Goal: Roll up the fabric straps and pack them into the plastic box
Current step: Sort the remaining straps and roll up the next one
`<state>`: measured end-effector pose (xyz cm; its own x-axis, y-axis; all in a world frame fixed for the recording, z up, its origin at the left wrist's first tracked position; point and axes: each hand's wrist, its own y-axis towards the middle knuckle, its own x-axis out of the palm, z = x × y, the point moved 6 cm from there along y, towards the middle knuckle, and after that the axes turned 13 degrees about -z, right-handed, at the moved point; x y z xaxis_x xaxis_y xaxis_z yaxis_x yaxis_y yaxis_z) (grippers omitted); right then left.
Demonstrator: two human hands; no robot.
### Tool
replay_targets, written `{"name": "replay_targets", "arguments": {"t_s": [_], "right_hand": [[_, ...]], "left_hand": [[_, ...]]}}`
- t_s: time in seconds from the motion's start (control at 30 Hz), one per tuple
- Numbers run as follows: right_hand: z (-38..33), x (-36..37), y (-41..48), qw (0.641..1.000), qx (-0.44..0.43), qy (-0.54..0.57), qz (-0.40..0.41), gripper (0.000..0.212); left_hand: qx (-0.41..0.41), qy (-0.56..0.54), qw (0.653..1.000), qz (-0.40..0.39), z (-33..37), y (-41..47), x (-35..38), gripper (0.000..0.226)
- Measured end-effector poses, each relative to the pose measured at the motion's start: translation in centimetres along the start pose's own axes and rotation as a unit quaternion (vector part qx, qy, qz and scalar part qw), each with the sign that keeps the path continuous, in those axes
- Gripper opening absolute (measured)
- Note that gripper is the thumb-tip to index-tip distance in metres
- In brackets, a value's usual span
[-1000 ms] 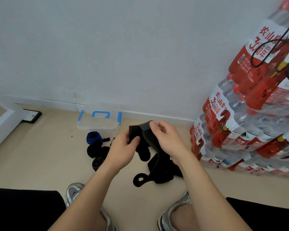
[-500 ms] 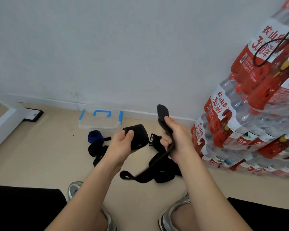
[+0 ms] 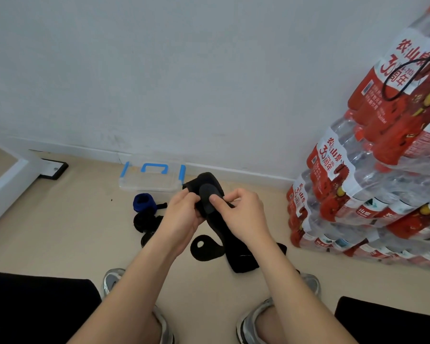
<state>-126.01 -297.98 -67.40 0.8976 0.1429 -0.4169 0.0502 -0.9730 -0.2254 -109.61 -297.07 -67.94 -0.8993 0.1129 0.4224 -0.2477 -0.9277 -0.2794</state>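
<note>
At frame centre the left hand (image 3: 181, 217) and right hand (image 3: 243, 214) pinch a black strap (image 3: 210, 192), just below the plastic box (image 3: 150, 181) against the wall, bare floor (image 3: 60, 232) lying left.

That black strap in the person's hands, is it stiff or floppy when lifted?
Probably floppy: the black strap sags from the left hand and right hand down to the floor. Likely light, since a mere pinch holds it up.

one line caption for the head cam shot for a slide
Left hand and right hand hold a partly rolled black strap; the clear plastic box sits by the wall.
</note>
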Motion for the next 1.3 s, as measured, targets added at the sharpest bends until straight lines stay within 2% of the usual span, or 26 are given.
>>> {"name": "replay_targets", "arguments": {"t_s": [0.1, 0.17, 0.23, 0.3, 0.47, 0.57, 0.67, 0.73, 0.77, 0.8, 0.83, 0.87, 0.9, 0.93, 0.97, 1.03, 1.07, 1.13, 1.23, 1.3], "right_hand": [[0.2, 0.0, 0.1, 1.000, 0.001, 0.007, 0.003, 0.045], [0.1, 0.8, 0.2, 0.999, -0.015, -0.024, -0.044, 0.043], [-0.3, 1.7, 0.1, 0.992, -0.044, -0.070, -0.097, 0.039], [-0.3, 2.0, -0.2, 0.988, -0.051, -0.072, -0.128, 0.040], [-0.4, 1.6, -0.6, 0.971, -0.026, -0.034, -0.235, 0.039], [-0.2, 1.2, -0.7, 0.974, -0.015, -0.043, -0.221, 0.035], [1.2, 1.2, -0.5, 0.980, 0.026, 0.058, -0.190, 0.010], [1.5, 1.1, -0.3, 0.979, 0.037, 0.085, -0.184, 0.012], [1.5, 0.9, -0.2, 0.979, 0.039, 0.083, -0.183, 0.015], [1.4, 0.7, -0.2, 0.980, 0.041, 0.073, -0.183, 0.020], [1.3, 0.5, -0.2, 0.980, 0.043, 0.058, -0.183, 0.026], [1.1, 0.3, -0.2, 0.981, 0.045, 0.049, -0.181, 0.030], [0.9, 0.2, -0.4, 0.982, 0.045, 0.050, -0.178, 0.030], [0.8, 0.2, -0.4, 0.981, 0.045, 0.061, -0.177, 0.028], [0.6, 0.2, -0.5, 0.980, 0.046, 0.077, -0.177, 0.028], [0.4, -0.1, -0.8, 0.976, 0.066, 0.105, -0.178, 0.042], [0.6, -0.3, -0.9, 0.971, 0.089, 0.118, -0.188, 0.048], [0.7, -0.8, -1.2, 0.945, 0.127, 0.180, -0.241, 0.045], [-0.7, -2.2, -1.8, 0.893, 0.088, 0.305, -0.320, 0.025], [-1.6, -3.7, -1.4, 0.901, 0.047, 0.314, -0.296, 0.022]], "left_hand": [[0.036, -0.017, 0.999, -0.006, 0.7, -0.2, 0.4, 0.034], [0.053, 0.033, 0.998, 0.008, 0.9, -0.5, 0.5, 0.035], [0.059, 0.078, 0.993, 0.070, 0.8, -0.8, 0.0, 0.027], [0.060, 0.079, 0.989, 0.108, 0.5, -0.9, -0.3, 0.022], [0.026, 0.056, 0.990, 0.125, -0.3, -1.2, -0.6, 0.019], [0.016, 0.112, 0.980, 0.165, -0.5, -1.3, -1.0, 0.010], [0.036, 0.181, 0.958, 0.219, 0.0, -1.6, -2.2, 0.040], [0.068, 0.305, 0.932, 0.184, 1.2, -1.5, -2.3, 0.046], [0.081, 0.380, 0.912, 0.135, 1.7, -1.4, -1.9, 0.055], [0.087, 0.462, 0.880, 0.070, 1.9, -1.3, -1.1, 0.068], [0.094, 0.545, 0.833, 0.007, 1.9, -1.1, -0.3, 0.078], [0.109, 0.608, 0.785, -0.041, 1.8, -1.2, 0.5, 0.084], [0.130, 0.635, 0.757, -0.077, 1.7, -1.2, 1.2, 0.083], [0.145, 0.631, 0.755, -0.104, 1.6, -1.3, 1.7, 0.079], [0.154, 0.607, 0.770, -0.122, 1.7, -1.4, 2.0, 0.074], [0.149, 0.566, 0.801, -0.125, 1.8, -1.4, 1.9, 0.063], [0.151, 0.563, 0.803, -0.123, 1.8, -1.4, 1.6, 0.056], [0.134, 0.552, 0.815, -0.115, 1.1, -1.3, 0.7, 0.046], [0.036, 0.498, 0.864, -0.061, -1.7, -0.7, -2.3, 0.023], [-0.061, 0.445, 0.893, -0.034, -4.1, -0.5, -4.3, 0.016]]}}
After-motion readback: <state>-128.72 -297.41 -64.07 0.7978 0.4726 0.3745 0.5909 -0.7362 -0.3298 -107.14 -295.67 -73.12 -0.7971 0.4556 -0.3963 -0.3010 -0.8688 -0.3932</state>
